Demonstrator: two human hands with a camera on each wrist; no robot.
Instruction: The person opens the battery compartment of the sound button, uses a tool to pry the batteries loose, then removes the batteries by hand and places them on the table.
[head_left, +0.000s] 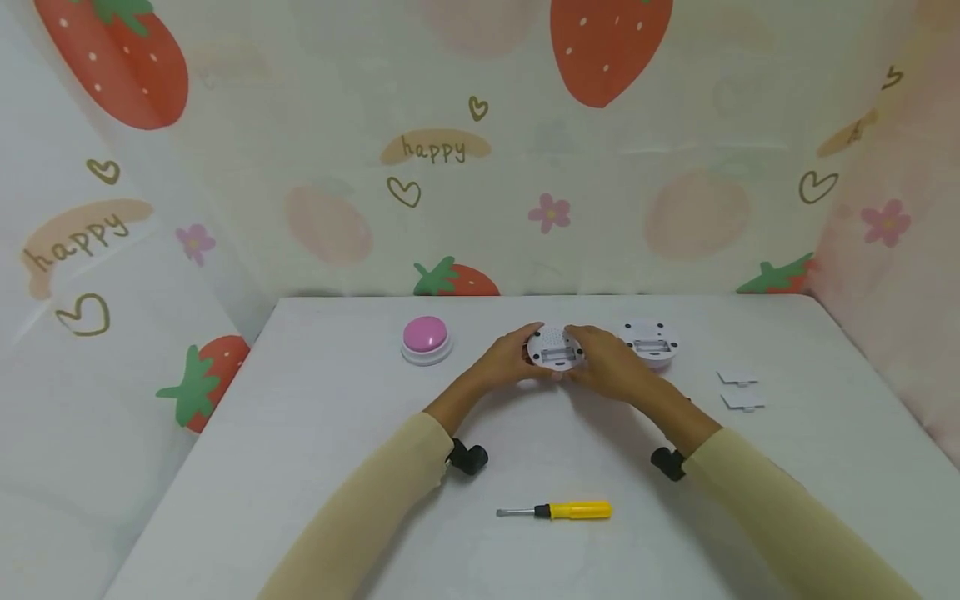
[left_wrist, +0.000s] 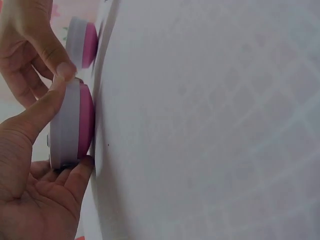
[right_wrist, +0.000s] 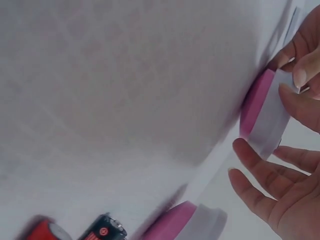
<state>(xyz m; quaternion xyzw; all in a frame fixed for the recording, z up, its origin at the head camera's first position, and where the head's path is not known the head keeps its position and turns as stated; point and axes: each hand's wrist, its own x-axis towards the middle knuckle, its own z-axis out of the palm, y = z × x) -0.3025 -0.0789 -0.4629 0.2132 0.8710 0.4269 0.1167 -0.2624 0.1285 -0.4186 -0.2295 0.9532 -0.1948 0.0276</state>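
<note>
A pink-and-white push-button device (head_left: 556,348) is held upside down, its open battery compartment facing up and its pink dome toward the table. My left hand (head_left: 507,357) grips its left side, with the thumb along the near rim and fingers round the far side (left_wrist: 42,185). On the opposite side, my right hand (head_left: 609,363) holds the rim between thumb and fingers; its thumb meets the white casing (right_wrist: 272,117) close to the left thumb. Just right of the hands, a second upturned button device (head_left: 651,343) shows its battery slot.
A third button device (head_left: 425,340) stands dome up at the left. Two thin white covers (head_left: 738,377) lie at the right. A yellow-handled screwdriver (head_left: 577,510) lies near the front. Red (right_wrist: 47,231) and dark (right_wrist: 106,230) batteries show in the right wrist view.
</note>
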